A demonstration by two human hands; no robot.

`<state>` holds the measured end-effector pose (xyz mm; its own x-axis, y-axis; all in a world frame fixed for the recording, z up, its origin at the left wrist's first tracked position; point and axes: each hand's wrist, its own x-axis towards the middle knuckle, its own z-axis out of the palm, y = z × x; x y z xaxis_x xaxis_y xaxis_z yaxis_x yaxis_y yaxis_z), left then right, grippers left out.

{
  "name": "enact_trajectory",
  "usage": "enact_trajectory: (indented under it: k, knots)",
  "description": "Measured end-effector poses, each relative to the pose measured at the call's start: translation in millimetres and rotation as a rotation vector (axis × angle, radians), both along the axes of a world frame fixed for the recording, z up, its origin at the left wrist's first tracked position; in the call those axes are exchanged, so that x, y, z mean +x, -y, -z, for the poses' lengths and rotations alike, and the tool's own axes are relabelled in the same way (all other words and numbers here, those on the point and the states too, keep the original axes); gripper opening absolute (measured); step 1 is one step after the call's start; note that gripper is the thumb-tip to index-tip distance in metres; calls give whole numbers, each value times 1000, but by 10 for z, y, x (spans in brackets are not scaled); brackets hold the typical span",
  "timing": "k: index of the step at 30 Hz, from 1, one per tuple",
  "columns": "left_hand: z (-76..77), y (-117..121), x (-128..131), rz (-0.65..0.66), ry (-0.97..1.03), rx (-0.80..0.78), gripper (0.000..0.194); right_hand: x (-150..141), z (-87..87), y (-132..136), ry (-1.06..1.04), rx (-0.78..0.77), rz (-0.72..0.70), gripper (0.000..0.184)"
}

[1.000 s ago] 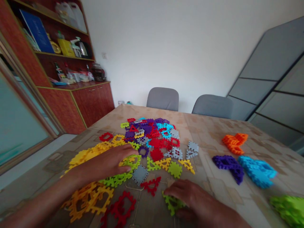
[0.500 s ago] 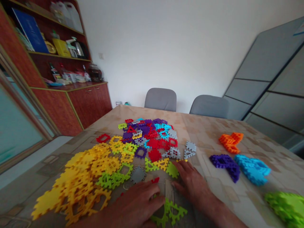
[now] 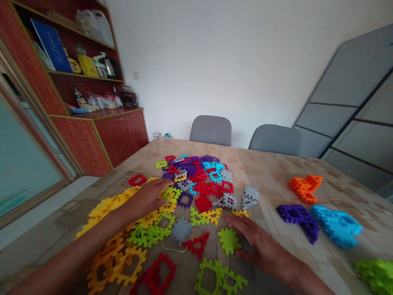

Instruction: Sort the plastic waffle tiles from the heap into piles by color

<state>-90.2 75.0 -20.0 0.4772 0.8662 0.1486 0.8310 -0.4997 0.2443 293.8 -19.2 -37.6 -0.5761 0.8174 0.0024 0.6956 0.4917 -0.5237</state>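
Note:
My left hand [image 3: 150,197] reaches over the back of the yellow puzzle-piece pile [image 3: 106,209], fingers stretched forward beside a lime piece [image 3: 172,192]. I see nothing held in it. My right hand [image 3: 256,237] is open at the right of a flat lime square piece [image 3: 229,241], fingers and thumb spread along its right side. Whether they touch it I cannot tell. Between the hands lie a grey square piece [image 3: 181,230] and a red triangle piece [image 3: 197,245]. Nearer me are red frame pieces [image 3: 161,272] and lime frame pieces [image 3: 210,276].
A mixed heap of red, purple and blue pieces [image 3: 196,170] lies farther back. On the right sit stacks in orange [image 3: 305,188], purple [image 3: 299,219], blue [image 3: 336,225] and lime [image 3: 376,272]. Two grey chairs [image 3: 210,129] stand beyond the table [image 3: 267,168].
My left hand has moved from the near middle, forward and left, to the yellow pile, uncovering red pieces. The lime square lies nearer me than before, with my right hand still beside it.

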Motion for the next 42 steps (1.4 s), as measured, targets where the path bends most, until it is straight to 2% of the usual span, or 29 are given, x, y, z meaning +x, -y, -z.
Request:
enact_trajectory:
  k: [3,7,10,12,18,20,25,28,30,34,37,39,42]
  knots:
    - [83,-126,-97,-12,5,-7,56,51,45,-24,-64,-55,-2,75]
    - [151,-132,-91,-11,21,-2,60,69,77,-63,-110,-101,57,82]
    - [108,-85,-69,-3,33,-3,57,67,54,-58,-73,-102,75,87]
    - [47,-37,-53,23,43,-21,54,75,8,-40,-22,-109,65,82]
    - [-72,83,9,189,69,-117,53,167,-155,1,39,-163,-20,72]
    - [-41,58,25,162,73,-103,51,193,-168,-3,39,-183,-37,68]
    - [147,-77,88,-11,97,-8,52,191,-127,-19,12,-158,-22,61]
    - [196,-78,138,-8,127,-17,54,150,-124,-26,11,-119,-10,57]
    - [166,-56,140,38,156,-60,50,117,-134,-34,-8,-82,-5,50]
    - [27,-88,-11,115,203,-139,41,63,-147,-65,-42,-27,17,39]
    - [-43,-182,-232,46,204,-105,45,0,-181,-98,-50,24,31,34]
    - [-48,-226,-367,-1,182,-89,45,-90,-233,-122,-63,56,-4,36]
    - [-6,-222,-471,3,145,-110,42,-323,-328,-169,-59,75,-120,41]
